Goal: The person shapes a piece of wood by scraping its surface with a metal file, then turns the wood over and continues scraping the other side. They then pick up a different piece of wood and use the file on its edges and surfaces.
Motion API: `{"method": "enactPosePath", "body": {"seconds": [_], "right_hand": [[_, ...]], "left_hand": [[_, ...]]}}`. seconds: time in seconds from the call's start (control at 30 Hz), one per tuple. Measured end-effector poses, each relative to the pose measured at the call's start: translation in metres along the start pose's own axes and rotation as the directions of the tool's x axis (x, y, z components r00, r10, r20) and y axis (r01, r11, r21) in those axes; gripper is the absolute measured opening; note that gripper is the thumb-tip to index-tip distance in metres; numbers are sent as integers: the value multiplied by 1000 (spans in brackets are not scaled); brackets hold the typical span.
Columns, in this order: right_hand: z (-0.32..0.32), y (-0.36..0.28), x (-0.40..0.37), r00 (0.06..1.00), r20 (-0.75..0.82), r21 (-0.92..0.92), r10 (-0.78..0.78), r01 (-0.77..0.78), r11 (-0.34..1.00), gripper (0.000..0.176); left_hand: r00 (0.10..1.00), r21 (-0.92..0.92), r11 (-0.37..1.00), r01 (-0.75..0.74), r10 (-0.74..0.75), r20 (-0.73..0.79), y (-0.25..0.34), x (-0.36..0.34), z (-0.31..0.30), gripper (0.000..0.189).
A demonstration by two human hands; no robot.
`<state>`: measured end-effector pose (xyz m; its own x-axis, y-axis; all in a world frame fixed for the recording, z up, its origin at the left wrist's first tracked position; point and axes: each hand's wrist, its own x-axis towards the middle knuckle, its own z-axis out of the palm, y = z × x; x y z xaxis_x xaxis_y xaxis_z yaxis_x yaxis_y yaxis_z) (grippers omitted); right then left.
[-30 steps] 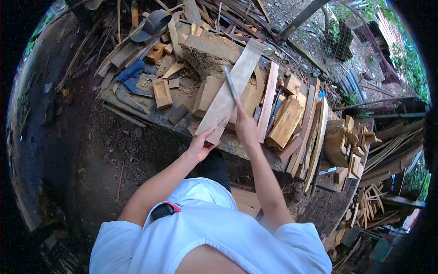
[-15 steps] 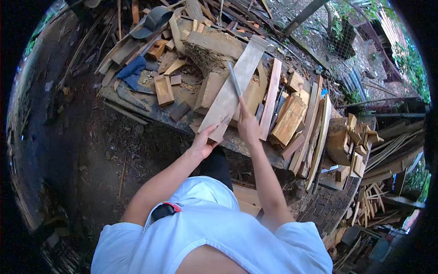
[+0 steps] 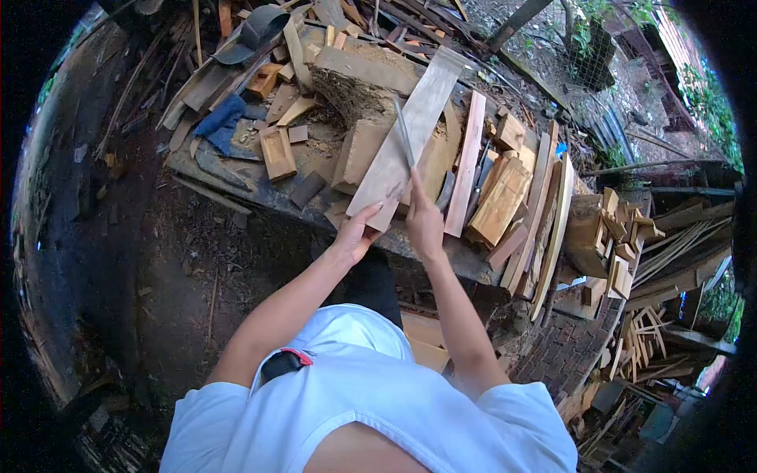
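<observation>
A long pale plank [image 3: 410,126] slants away from me across a wooden block [image 3: 363,158] on the cluttered workbench [image 3: 236,180]. My left hand [image 3: 357,234] grips the plank's near end at its left corner, thumb on top and fingers beneath. My right hand [image 3: 426,227] is closed around the lower end of a long, narrow metal blade [image 3: 404,134], whose handle is hidden in the fist. The blade points away from me and overlaps the right part of the plank's face. Dark smudges mark the plank near my left hand.
Wood offcuts, a small wooden box-like block [image 3: 279,153], a blue cloth [image 3: 221,118] and a grey cap [image 3: 252,33] lie on the left. Several boards and a thick timber piece [image 3: 501,201] stand close on the right. A rough log [image 3: 367,69] sits behind.
My right hand has drawn slightly nearer to me along the plank with the blade, which now points a little more upright in view. My left hand keeps its grip.
</observation>
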<state>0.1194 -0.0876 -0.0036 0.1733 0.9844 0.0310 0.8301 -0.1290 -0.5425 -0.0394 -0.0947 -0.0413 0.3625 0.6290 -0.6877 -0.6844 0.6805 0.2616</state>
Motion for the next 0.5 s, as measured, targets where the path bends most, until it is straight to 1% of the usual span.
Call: {"method": "enactPosePath", "body": {"seconds": [0.07,0.1,0.13,0.2,0.23,0.3,0.33,0.4,0.43,0.5], "right_hand": [[-5,-2,-8,998,-6,-7,-56,56,998,57],[-8,0,1,999,42,37,-21,20,999,52],[-13,-3,17,999,43,40,-13,11,999,52],[-26,-9,55,982,123,-74,140,-131,989,51],[-21,-1,67,983,114,-66,147,-140,988,51],[-11,7,82,993,53,-82,102,-98,992,48],[-11,7,76,994,48,-81,102,-98,992,48],[-12,0,50,989,76,-18,125,-124,992,51],[-11,0,38,990,82,-20,112,-111,994,51],[-8,-1,18,1000,-7,57,-19,19,998,47]], "left_hand": [[998,55,998,-43,45,-35,-1,-2,2,42],[998,57,998,-40,43,-41,0,-4,2,42],[998,83,996,-42,45,-35,2,-5,2,41],[999,122,992,-38,41,-23,2,-6,4,41],[998,122,991,-45,49,-27,3,-7,4,41],[998,130,990,-57,61,-27,5,-8,5,42],[997,148,987,-63,70,-45,4,-9,5,42],[994,155,984,-84,94,-61,5,-8,7,43],[992,163,982,-91,104,-68,5,-8,8,44],[991,183,978,-96,111,-75,4,-10,8,46]]}}
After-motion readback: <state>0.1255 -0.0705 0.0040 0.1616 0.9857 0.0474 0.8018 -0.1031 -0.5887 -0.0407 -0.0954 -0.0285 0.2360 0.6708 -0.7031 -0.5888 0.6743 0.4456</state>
